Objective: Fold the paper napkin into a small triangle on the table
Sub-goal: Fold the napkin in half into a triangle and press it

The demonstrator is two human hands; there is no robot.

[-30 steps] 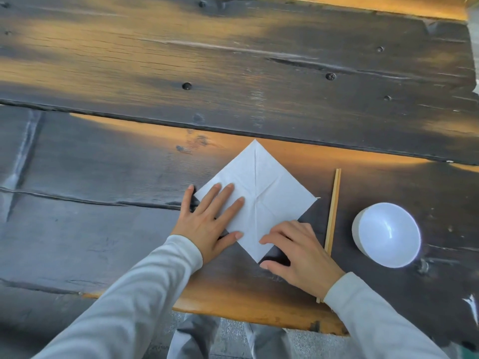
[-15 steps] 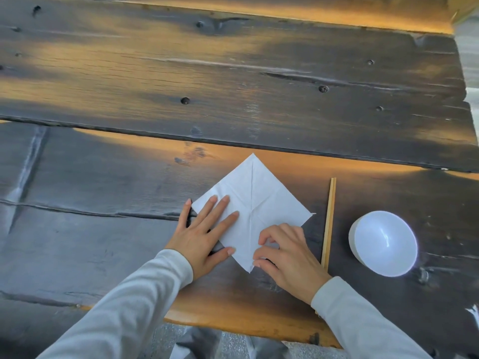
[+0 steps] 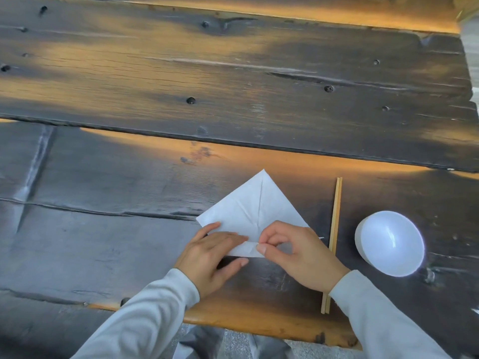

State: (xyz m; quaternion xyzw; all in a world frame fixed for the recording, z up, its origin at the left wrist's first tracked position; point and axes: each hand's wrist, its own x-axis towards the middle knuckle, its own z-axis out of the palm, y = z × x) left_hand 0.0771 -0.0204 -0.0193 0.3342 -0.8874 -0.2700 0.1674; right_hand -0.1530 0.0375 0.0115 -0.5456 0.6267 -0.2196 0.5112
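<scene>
Napkin (image 3: 255, 206), white paper, lies on the near part of the dark wooden tabletop (image 3: 108, 242), turned so that one corner points to the far side. Its near corner is lifted and folded back toward the middle, and both hands meet at that flap. The left hand (image 3: 211, 257) lies with its fingers stretched flat over the left near part of the sheet, the thumb spread out below the folded edge, so it presses rather than grips. The right hand (image 3: 298, 251) is curled, thumb and forefinger pinched on the turned-up flap at the centre crease. Grey sleeves (image 3: 145, 320) run from both wrists to the near edge of the view.

Just right of the right hand lies a pair of wooden chopsticks (image 3: 337, 216), side by side, running near to far; the right wrist covers part of their near stretch. Right of these, apart from them, stands a white bowl (image 3: 390, 243), mouth up.

The napkin's right corner is hidden behind the right hand, and the near part of the sheet sits under both hands, so the full line of the fold cannot be made out. Whether the flap already lies flat or stands off the sheet is unclear. Farther off, the tabletop's far plank shows knots, cracks and patches of orange light.
</scene>
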